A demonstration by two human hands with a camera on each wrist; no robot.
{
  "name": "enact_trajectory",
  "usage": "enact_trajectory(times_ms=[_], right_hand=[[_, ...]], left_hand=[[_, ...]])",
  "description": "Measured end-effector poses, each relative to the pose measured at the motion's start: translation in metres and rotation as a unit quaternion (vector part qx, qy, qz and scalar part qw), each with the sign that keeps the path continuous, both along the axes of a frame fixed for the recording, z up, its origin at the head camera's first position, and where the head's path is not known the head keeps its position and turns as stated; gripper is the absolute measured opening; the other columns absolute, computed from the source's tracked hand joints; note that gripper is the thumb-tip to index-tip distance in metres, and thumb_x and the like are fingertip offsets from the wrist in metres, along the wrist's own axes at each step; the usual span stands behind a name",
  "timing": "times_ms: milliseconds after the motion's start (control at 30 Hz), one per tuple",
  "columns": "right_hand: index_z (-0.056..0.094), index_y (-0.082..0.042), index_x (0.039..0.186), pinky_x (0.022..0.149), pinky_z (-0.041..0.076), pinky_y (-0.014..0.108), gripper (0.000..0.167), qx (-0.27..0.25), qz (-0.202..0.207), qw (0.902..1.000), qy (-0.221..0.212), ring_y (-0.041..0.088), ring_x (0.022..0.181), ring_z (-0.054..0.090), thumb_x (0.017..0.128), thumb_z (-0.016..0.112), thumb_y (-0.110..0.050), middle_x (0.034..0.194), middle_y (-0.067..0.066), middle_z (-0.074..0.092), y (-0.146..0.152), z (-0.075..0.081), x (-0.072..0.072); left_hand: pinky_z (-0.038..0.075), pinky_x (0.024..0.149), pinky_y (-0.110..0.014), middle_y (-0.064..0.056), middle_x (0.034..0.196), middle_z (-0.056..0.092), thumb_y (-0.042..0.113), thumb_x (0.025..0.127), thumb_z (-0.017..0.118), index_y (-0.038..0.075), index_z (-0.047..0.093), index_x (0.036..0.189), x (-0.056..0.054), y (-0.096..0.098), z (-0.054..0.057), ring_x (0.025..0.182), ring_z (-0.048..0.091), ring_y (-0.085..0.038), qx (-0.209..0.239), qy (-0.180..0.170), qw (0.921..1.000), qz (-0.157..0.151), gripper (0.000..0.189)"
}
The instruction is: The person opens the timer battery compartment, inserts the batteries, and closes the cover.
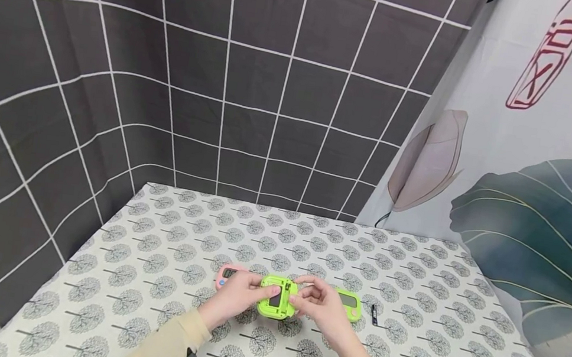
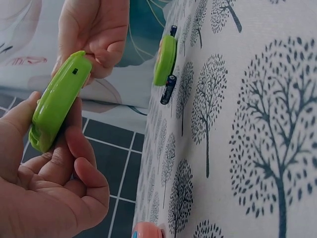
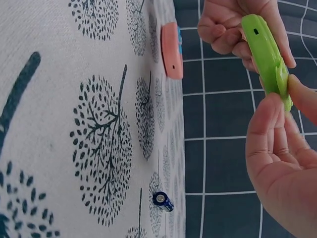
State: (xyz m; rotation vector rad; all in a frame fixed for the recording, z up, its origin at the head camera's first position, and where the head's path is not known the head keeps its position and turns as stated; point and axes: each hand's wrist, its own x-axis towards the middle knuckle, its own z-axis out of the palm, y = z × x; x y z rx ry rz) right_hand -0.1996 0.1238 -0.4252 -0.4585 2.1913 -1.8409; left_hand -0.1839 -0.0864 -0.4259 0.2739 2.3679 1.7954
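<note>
While one pink device (image 1: 226, 273) lies leftmost on the tree-print desk (image 1: 170, 247), partly hidden, the left hand (image 1: 238, 293) pinches a green device (image 1: 277, 304), raised above the desk. Right hand (image 1: 322, 307): thumb and fingers pinching that device's right edge. Second green device (image 1: 351, 304): on the desk, partly behind the right hand. Dark batteries (image 2: 168, 90): near it.

The left hand (image 1: 242, 289) gripped the green case (image 1: 277, 302) at its left side — thumb (image 1: 270, 291) laid across its face, fingers (image 2: 62, 158) curled behind it. The right hand (image 1: 321, 306) pinched the case's right edge between thumb and bent fingers. Both sleeved forearms (image 1: 166, 342) slanted inward from the case's near side — wrists (image 1: 354, 355) well apart.
</note>
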Motion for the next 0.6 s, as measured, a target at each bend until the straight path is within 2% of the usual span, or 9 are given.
enact_trajectory(times_ms=[133,333,600], right_hand=[[0.055,0.004,0.115,0.067,0.056,0.034,0.040,-0.008,0.004,0.9999,0.007,0.012,0.067,0.061,0.080,0.072,-0.007,0.083,0.009,0.064,0.0002,0.0008,0.0002],[0.055,0.007,0.115,0.066,0.056,0.029,0.039,-0.022,0.010,0.9997,-0.004,0.011,0.065,0.063,0.081,0.070,-0.005,0.083,0.007,0.067,0.0013,0.0014,0.0007],[0.053,0.009,0.114,0.064,0.056,0.028,0.038,-0.034,0.032,0.9988,-0.015,0.010,0.064,0.063,0.082,0.069,-0.005,0.080,0.002,0.067,0.0056,0.0006,0.0007]], left_hand=[[0.048,0.087,-0.036,-0.006,0.089,0.072,0.036,0.088,0.065,0.004,0.069,0.103,0.0003,0.0001,0.0005,0.081,0.065,-0.012,-0.004,0.002,1.0000,0.001,0.035],[0.046,0.088,-0.038,-0.003,0.087,0.072,0.039,0.087,0.066,0.007,0.070,0.101,-0.0017,0.0001,-0.0024,0.083,0.064,-0.012,-0.007,-0.001,1.0000,0.000,0.035],[0.046,0.077,-0.032,-0.002,0.082,0.072,0.040,0.086,0.066,0.006,0.070,0.097,-0.0019,-0.0007,-0.0034,0.075,0.062,-0.013,-0.012,-0.003,0.9999,0.000,0.036]])
